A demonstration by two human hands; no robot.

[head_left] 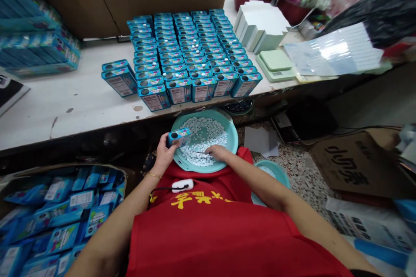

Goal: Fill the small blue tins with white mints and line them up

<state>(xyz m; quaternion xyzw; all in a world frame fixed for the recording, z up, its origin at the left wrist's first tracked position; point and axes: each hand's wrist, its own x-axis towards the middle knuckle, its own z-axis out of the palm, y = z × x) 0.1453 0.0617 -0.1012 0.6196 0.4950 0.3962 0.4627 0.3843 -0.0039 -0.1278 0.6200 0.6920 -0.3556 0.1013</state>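
My left hand [165, 151] is closed round a small blue candy box [178, 136], held over the left rim of a turquoise basin [231, 132] on my lap. Small white candies [208, 132] lie spread in the basin, with part of its bottom showing through. My right hand [217, 152] dips into the candies near the basin's front right, its fingers pinched together. A thin dark edge shows at those fingertips, but I cannot make out what it is. On the table, rows of similar blue boxes [175, 91] stand upright, some with white candies on top.
A pale green scale [276, 62] and stacked white cards [261, 24] are right of the rows. Stacked blue packs [39, 54] stand far left. A carton below holds many blue boxes [65, 238]. Another turquoise basin [281, 173] sits by my right leg, near a brown carton [360, 164].
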